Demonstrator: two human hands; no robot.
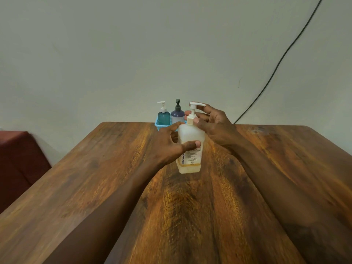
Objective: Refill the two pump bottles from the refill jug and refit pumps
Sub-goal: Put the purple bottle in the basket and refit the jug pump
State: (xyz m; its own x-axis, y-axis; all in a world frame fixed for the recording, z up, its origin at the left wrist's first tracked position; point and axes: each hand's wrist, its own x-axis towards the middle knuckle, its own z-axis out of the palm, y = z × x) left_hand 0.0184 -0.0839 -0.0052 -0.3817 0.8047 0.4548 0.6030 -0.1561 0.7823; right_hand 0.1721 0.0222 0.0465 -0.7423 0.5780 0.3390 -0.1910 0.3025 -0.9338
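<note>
The left hand (167, 143) grips the white bottle (190, 133) at mid-frame. Its thumb lies across the front above the label and its fingers wrap the far side. The right hand (215, 122) is curled round the pump (195, 106) on top, with the thumb pressed to the collar and one fingertip up against the spout. The bottle is close to upright. Its base is low over the table (190, 216), though the blur hides whether it is touching the wood. A yellowish band shows near its bottom.

At the table's far edge, just above and left of the hands, a blue basket (156, 123) sits against the wall. In it a teal bottle (163, 118) with a white pump and a purple bottle (177, 116) with a dark pump stand side by side. Something pinkish beside them is mostly hidden by the white bottle.

Bare wood runs wide on both sides of the forearms and toward the bottom of the frame. The table's left edge slants from centre left down to the lower left, with a red seat (17, 164) beyond it. At the upper right a black cable (276, 67) drops along the wall to the far edge.
</note>
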